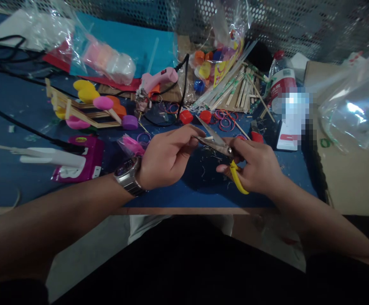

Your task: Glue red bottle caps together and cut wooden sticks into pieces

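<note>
My right hand point(256, 165) grips a pair of scissors point(218, 144) by the yellow handles, the blades spread apart and pointing left. Pinched in the fingertips of my left hand point(168, 154) is a small pale stick piece point(208, 138), which lies between the scissor blades. Most of that piece is hidden by my fingers. A wristwatch sits on my left wrist. Just beyond my hands lie red bottle caps point(186, 117) and several coloured rubber bands point(224, 120).
A pink glue gun point(159, 78) stands behind, near a stick frame with coloured spoon-like pieces point(92, 112). At left is a purple power strip point(97, 159) with plugs. Wooden sticks point(243, 87), a bottle point(281, 80), a white box point(288, 137) and cardboard point(353, 178) occupy the right.
</note>
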`<state>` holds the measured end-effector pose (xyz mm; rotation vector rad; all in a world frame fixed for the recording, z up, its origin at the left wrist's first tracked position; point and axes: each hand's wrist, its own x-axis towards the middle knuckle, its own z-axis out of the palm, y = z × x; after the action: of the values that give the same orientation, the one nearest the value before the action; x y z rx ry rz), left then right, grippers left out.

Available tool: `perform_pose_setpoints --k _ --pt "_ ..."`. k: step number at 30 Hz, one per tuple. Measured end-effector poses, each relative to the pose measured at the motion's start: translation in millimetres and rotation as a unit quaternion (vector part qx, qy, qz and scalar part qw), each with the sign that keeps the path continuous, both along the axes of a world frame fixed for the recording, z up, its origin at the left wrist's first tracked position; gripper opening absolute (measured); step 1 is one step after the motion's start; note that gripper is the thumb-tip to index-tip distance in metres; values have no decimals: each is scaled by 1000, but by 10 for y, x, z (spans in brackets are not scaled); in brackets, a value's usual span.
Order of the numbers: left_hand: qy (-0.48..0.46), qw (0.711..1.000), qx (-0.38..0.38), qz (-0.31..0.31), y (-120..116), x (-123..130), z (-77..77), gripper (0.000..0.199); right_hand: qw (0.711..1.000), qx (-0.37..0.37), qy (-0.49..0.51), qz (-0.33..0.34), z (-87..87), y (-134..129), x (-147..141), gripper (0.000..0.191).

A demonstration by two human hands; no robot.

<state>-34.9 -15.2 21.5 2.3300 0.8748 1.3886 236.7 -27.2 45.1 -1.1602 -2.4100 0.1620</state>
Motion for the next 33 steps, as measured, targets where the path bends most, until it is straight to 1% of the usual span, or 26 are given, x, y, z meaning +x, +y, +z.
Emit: perform_pose_setpoints --k 5,10,14,17,22,25,29,33 --pt "-2 1000 -10 -4 4 4 -15 26 1000 7 -3 -9 -6 -15 1 64" --pt "0 1000 6 -9 16 9 3 23 1000 2 -19 -17 14 -25 3 62" --pt "13 1000 20 10 26 2 -7 20 999 -20 -27 -35 38 -40 -4 65" --pt "22 999 21 17 23 -5 -14 21 999 -23 -31 -36 42 -40 -2 66" --pt "29 999 16 12 5 -6 14 22 999 -11 -20 -42 11 -24 7 57" --pt "27 999 18 7 -10 1 31 24 998 -20 -18 -56 -1 -21 5 54" --pt "11 1000 -16 19 -33 14 24 26 995 -51 12 -82 9 13 20 55" --pt "-19 998 -48 -20 -44 18 -1 39 985 -92 53 -137 8 146 81 57"
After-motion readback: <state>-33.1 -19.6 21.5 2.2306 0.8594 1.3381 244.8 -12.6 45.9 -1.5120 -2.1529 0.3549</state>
